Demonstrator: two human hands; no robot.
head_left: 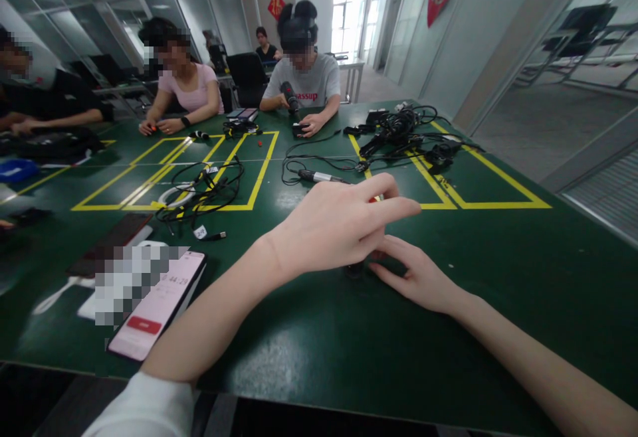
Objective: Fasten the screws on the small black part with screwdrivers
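Above the green table (309,331), my left hand (336,224) reaches across the middle with its palm down and its fingers bent. A small red part (373,200) shows between its fingers; the rest of what it grips is hidden. Beneath that hand, a dark object (355,269) stands on the table, mostly covered. My right hand (421,276) rests close by on the right, thumb and fingers apart and pointing at the dark object. Its fingertips are partly hidden behind my left hand. Just behind my left hand lies a black and silver cylindrical tool (319,176) with a cable.
Phones, one with a lit screen (159,304), lie at the left near the front edge. Coiled cables (214,188) sit beyond them, and a larger black cable pile (399,131) is at the back right. Yellow tape marks the table. Several people sit across it, one holding a dark tool (289,97).
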